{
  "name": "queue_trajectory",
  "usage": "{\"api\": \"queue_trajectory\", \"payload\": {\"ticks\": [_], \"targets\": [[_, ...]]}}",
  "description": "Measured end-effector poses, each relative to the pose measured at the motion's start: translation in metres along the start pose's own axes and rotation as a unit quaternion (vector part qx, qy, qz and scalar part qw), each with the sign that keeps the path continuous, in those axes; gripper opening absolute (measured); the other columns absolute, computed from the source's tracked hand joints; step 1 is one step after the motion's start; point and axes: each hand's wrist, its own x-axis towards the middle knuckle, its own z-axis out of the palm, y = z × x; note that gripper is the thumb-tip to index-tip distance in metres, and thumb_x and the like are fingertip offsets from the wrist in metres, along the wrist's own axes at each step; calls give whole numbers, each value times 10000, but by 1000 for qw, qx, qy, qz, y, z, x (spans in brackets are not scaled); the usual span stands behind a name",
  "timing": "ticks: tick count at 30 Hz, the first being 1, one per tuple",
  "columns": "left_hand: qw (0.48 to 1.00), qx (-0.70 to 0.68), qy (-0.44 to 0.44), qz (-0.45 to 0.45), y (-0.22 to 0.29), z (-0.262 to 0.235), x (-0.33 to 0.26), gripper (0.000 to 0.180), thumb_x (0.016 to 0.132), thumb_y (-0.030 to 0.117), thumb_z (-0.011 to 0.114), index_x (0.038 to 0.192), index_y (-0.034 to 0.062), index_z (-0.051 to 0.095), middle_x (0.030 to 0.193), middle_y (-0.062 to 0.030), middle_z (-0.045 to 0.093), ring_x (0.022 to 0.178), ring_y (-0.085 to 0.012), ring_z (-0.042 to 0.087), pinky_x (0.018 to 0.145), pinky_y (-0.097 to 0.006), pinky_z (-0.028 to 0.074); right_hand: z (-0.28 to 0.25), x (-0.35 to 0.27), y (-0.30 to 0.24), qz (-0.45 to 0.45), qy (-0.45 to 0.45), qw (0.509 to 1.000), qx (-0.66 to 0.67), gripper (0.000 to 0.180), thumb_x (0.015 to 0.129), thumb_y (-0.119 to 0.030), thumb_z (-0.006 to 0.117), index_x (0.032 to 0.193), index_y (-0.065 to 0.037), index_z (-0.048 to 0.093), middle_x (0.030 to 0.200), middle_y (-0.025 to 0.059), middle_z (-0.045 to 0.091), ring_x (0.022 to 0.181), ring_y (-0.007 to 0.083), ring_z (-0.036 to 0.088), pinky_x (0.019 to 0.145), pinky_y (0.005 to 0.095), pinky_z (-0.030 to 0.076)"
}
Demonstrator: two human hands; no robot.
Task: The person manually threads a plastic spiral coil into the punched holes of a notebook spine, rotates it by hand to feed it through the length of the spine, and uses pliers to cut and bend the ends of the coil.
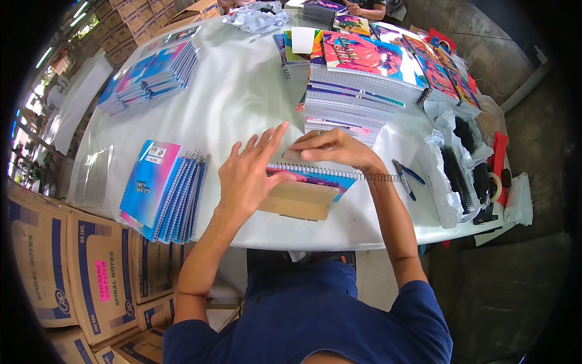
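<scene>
In front of me a spiral notebook (339, 182) with a pink and blue cover leans on the table behind a tan board (297, 201). A dark wire coil (312, 169) runs along its upper edge, and a loose length sticks out to the right under my right wrist. My left hand (250, 173) is open, its fingers spread upward and its thumb at the notebook's left end. Above the coil, my right hand (333, 147) reaches leftward with bent fingers. Their tips are blurred, so I cannot tell whether they hold anything. Blue-handled pliers (405, 179) lie to the right.
Coil-bound blue notebooks (151, 188) fan out at left, with another stack (154, 76) beyond. A tall notebook pile (357, 91) stands ahead. Black coils (454, 176) in white wrapping and a tape roll (495, 187) lie right. Cartons (97, 273) fill the lower left; another person's hand (353, 8) shows far off.
</scene>
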Motion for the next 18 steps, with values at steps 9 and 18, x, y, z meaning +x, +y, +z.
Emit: {"api": "queue_trajectory", "payload": {"ticks": [9, 18], "targets": [[976, -199, 40, -75, -16, -1, -3, 1071, 535, 184, 888, 1475, 184, 373, 1460, -139, 450, 1327, -324, 454, 1001, -364, 496, 6, 9, -13, -51, -41, 997, 39, 475, 845, -368, 721, 1115, 23, 701, 1170, 149, 671, 1098, 234, 600, 969, 348, 434], [882, -446, 71, -130, -40, 31, -12, 1087, 602, 112, 875, 1515, 139, 285, 1479, -185, 411, 1281, -276, 502, 1014, -400, 497, 5, 13, -11, -37, -60, 993, 96, 528, 875, -443, 674, 1143, 11, 689, 1185, 134, 666, 1107, 241, 607, 964, 364, 453]]}}
